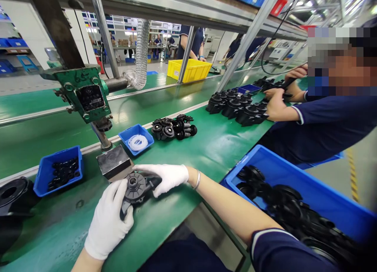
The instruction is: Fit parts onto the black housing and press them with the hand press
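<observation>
Dark grey round part (136, 187), ribbed on top with a small hub at its centre, sits low over the green counter (182, 154) just in front of the press block (114, 162). Both gloved hands are on it. Left hand (109, 221) grips it from the near side, thumb up over the rim, fingers wrapped under a black piece that sticks out below. Right hand (165, 177) lies across the far side, fingers closed lightly on the black end, steadying it. Whether the part rests on the counter or is held just clear of it, I cannot tell.

Judgement: the step in hand looks like fitting or seating the round part before it goes under the press (85, 95), whose ram hangs above the block. The next move would call for a level, centred placement on the block and both hands clear of the ram.

Just behind the block, a small blue tray (129, 135) holds white rings (138, 142). Left of it, another blue tray (44, 174) holds small black pieces. Farther back, a cluster of black wheels (173, 128) lies loose on the counter. At the right, a large blue bin (321, 197) holds more dark round parts. A co-worker's hand (275, 105) rests by rows of black housings (238, 105); a yellow bin (191, 70) sits beyond.
</observation>
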### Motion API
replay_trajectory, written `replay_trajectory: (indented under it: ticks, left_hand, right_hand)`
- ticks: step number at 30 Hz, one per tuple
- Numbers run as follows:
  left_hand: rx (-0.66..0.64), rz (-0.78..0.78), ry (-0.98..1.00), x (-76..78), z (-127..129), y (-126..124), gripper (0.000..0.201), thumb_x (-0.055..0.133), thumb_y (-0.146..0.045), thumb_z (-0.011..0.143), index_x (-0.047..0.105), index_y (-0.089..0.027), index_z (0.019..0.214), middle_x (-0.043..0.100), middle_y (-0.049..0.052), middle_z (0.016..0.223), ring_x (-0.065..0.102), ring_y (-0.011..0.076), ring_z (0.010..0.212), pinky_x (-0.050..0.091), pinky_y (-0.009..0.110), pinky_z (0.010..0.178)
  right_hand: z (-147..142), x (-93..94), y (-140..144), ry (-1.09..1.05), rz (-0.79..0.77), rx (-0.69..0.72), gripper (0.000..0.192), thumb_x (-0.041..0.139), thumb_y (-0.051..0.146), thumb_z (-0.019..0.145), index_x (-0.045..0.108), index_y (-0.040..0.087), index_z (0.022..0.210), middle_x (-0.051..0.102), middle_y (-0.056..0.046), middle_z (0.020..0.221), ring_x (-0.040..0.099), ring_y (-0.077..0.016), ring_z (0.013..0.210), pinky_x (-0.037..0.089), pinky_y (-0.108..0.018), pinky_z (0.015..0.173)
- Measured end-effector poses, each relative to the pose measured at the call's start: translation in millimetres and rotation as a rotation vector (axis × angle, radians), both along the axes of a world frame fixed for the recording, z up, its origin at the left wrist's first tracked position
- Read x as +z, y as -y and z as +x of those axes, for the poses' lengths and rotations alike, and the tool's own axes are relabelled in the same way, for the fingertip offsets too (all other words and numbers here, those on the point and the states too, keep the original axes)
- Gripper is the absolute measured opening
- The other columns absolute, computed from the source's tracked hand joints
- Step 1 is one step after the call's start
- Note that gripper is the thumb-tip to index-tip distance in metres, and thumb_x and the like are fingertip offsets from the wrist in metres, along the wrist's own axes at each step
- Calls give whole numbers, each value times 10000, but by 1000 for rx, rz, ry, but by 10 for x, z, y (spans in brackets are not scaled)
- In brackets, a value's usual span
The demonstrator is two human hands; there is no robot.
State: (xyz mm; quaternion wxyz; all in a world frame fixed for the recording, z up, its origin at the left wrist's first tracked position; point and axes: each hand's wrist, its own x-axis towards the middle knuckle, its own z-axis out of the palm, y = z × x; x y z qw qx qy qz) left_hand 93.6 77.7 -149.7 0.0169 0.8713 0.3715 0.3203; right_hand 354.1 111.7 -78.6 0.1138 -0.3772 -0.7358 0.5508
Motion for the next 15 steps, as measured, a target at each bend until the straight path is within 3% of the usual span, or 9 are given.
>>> replay_trajectory:
  ticks: [2,4,6,8,10,12,13,15]
  left_hand:
    - [60,51,-4,-13,-5,7,715,543,-278,801,292,-125,1453,485,188,1263,514,312,1110,505,455,922]
    - [119,95,-8,-22,-13,16,722,566,-335,795,311,-123,1436,497,199,1212,532,321,1037,519,457,853]
    - [165,135,-12,-26,-17,17,738,575,-394,796,316,-120,1430,507,203,1157,538,323,974,522,457,800]
    - [194,151,-22,-32,-18,10,772,566,-457,810,292,-122,1449,514,203,1116,540,330,943,524,463,766]
    - [203,138,-37,-51,-18,10,839,550,-547,819,248,-130,1481,517,205,1113,547,348,938,531,483,745]
    - [202,94,-39,-89,-22,34,902,528,-637,811,213,-156,1506,505,204,1146,567,355,939,553,482,707]
    - [199,52,-33,-112,-25,56,897,515,-655,814,205,-186,1513,495,197,1173,582,350,948,567,465,680]
    - [196,-59,3,-153,-29,110,812,482,-615,858,176,-263,1522,478,175,1233,611,330,980,591,429,654]
  right_hand:
    - [67,-153,33,-170,-236,-188,1033,683,469,622,181,239,1495,248,-63,1476,478,-2,1285,529,-60,972]
    - [103,-309,93,-278,-392,-338,969,641,511,639,229,140,1434,330,-146,1412,571,-12,1077,517,-55,739]
    - [116,-392,173,-288,-432,-363,916,610,554,662,270,90,1376,397,-174,1349,587,-23,1015,504,-62,678]
    - [137,-366,260,-217,-454,-261,863,555,611,702,318,79,1338,419,-158,1336,582,-44,1092,520,-70,682]
    - [200,-243,336,25,-552,-46,808,477,643,749,364,96,1332,458,-119,1309,601,-24,1041,529,-85,666]
    - [309,-64,399,422,-676,192,704,391,599,805,415,132,1332,538,-86,1202,620,-13,822,488,-107,578]
    - [370,31,430,603,-694,244,651,355,565,825,443,153,1322,568,-69,1138,595,-9,699,450,-113,529]
    - [470,207,499,765,-600,98,611,277,547,850,474,191,1306,592,-40,1048,519,7,547,380,-114,473]
